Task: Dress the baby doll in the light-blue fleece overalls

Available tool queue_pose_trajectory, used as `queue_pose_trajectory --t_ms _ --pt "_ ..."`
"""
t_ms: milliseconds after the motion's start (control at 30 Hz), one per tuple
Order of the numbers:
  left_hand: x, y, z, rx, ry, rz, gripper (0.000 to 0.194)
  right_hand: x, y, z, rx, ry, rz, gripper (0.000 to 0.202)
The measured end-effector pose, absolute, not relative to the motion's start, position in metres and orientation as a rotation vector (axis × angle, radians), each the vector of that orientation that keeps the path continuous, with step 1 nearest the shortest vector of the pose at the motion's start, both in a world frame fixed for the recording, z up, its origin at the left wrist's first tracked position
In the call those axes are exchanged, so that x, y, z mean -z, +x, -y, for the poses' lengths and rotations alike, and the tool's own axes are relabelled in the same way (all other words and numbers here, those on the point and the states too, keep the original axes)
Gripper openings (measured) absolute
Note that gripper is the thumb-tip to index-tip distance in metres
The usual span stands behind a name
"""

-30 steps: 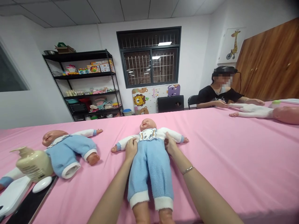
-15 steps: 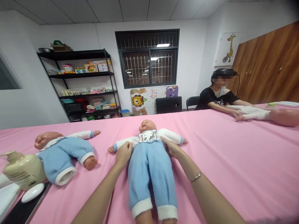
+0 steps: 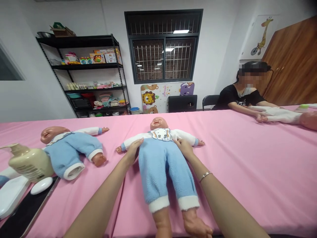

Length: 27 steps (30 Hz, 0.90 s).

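A baby doll point(image 3: 158, 158) in fluffy blue trousers and a white top lies on its back in front of me, head away from me. An elephant-face bib point(image 3: 161, 134) covers its chest. My left hand point(image 3: 134, 149) grips the doll's side at the waist, just below one sleeve, with its fingertips partly hidden against the cloth. On the opposite side, my right hand point(image 3: 184, 147) is closed on the doll's clothing under the other arm, and some of its fingers are hidden. Both bare feet of the doll point toward me.
A second doll point(image 3: 71, 150) lies to the left. Near it are a pump bottle point(image 3: 31, 163), a white oval object point(image 3: 41, 185), a white case point(image 3: 12, 195) and a dark phone-like slab point(image 3: 27, 211). Across the pink-covered table point(image 3: 237, 158), another person point(image 3: 244, 96) handles a white-clothed doll point(image 3: 282, 115).
My view has tipped down and shifted slightly left, so more of the doll's legs and a foot show. Both hands stay at the doll's sides.
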State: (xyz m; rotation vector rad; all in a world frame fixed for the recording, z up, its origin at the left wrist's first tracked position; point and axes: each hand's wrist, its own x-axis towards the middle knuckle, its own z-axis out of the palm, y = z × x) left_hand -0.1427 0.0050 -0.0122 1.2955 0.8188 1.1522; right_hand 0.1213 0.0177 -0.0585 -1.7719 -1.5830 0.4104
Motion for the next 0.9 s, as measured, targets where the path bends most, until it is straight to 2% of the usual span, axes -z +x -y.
queue_pose_trajectory --t_ms 133,300,500,600,767,900 --pt "0.016 -0.144 -0.010 -1.207 1.319 -0.864 0.029 0.057 0.117 -0.015 -0.346 -1.839 1.557 0.048" --pt "0.038 -0.156 -0.031 -1.259 1.668 -1.221 0.031 0.055 0.114 -0.012 -0.381 -1.811 1.519 0.048" --pt "0.051 -0.157 -0.035 -1.277 1.983 -1.482 0.006 0.064 0.113 -0.014 -0.388 -1.651 1.341 0.030" --pt "0.049 -0.160 -0.032 -1.173 2.058 -1.655 0.012 0.069 0.114 -0.017 -0.434 -1.615 1.339 0.027" --pt "0.043 -0.161 -0.026 -0.849 2.153 -1.654 0.014 0.071 0.114 -0.019 -0.449 -1.610 1.351 0.026" --pt "0.040 -0.158 -0.024 -0.789 2.188 -1.657 0.020 0.069 0.112 -0.018 -0.448 -1.616 1.358 0.022"
